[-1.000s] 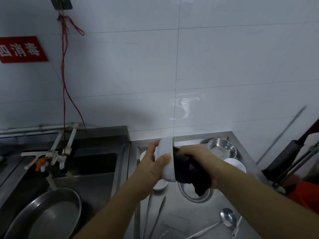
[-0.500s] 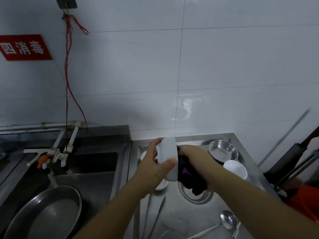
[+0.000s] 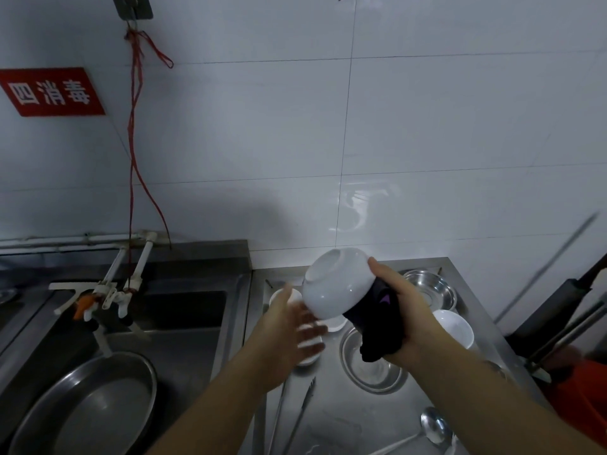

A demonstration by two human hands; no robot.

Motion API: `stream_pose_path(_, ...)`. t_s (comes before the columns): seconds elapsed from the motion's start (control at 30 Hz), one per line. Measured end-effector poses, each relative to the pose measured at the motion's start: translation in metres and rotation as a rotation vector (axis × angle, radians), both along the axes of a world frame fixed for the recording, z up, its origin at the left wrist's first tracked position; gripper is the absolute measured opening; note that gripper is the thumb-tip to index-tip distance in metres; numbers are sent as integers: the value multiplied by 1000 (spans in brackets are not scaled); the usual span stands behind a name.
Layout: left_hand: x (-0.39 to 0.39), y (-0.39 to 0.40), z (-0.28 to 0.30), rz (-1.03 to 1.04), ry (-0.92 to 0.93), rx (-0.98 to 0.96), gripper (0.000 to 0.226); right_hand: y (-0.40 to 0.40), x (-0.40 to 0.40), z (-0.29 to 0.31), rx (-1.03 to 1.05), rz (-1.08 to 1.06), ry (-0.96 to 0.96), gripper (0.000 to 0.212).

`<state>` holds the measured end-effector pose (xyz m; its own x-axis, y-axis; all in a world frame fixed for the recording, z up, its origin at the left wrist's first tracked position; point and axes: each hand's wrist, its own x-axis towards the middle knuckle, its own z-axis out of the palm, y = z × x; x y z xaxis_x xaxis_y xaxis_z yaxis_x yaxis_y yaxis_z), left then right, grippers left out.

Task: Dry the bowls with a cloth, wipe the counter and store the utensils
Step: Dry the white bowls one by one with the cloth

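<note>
My right hand (image 3: 405, 311) holds a white bowl (image 3: 335, 287) tilted with its base up and to the left, and a dark cloth (image 3: 377, 326) is bunched in the same hand against the bowl's rim. My left hand (image 3: 289, 333) hovers just below and left of the bowl, fingers apart, holding nothing. On the steel counter (image 3: 331, 421) lie tongs (image 3: 303, 405), a ladle (image 3: 430, 428), another white bowl (image 3: 455, 326), a steel bowl (image 3: 430, 289) and a steel plate (image 3: 368, 372).
A steel sink (image 3: 184, 310) with white taps (image 3: 111, 290) lies to the left, a large steel basin (image 3: 85, 405) inside it. More white dishes (image 3: 308, 354) sit under my left hand. Dark handles (image 3: 558, 307) and an orange object (image 3: 581, 385) stand at the right edge.
My left hand has let go of the white bowl and dropped below it, fingers spread. My right hand has turned the bowl so that its base faces up and left.
</note>
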<state>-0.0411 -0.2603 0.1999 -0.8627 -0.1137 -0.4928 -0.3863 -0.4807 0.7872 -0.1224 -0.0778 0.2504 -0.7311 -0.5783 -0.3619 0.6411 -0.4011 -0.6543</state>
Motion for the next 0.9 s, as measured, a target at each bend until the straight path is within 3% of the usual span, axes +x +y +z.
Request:
stream_pose_path(0.13, 9, 10, -6, 56, 82, 454, 57, 3, 2, -5, -52, -23, -20, 44)
stream_pose_path(0.37, -9, 5, 13, 285, 289, 533, 43, 3, 9, -22, 38, 65, -42, 48)
stream_pose_path(0.47, -13, -4, 22, 306, 311, 452, 45, 3, 13, -28, 369, 173, 56, 58)
stream_pose_path(0.53, -14, -8, 23, 309, 308, 336, 45, 4, 12, -34, 589, 54, 139, 50)
stream_pose_path(0.67, -12, -12, 16, 258, 286, 55, 40, 1, 3, -24, 501, -249, 252, 27)
stream_pose_path(0.73, -10, -12, 14, 194, 270, -87, 31, -2, -3, -13, 514, -313, 455, 29)
stream_pose_path(0.9, -6, -5, 20, 17, 345, -217, 22, -7, 4, 12, 702, -156, 1320, 49)
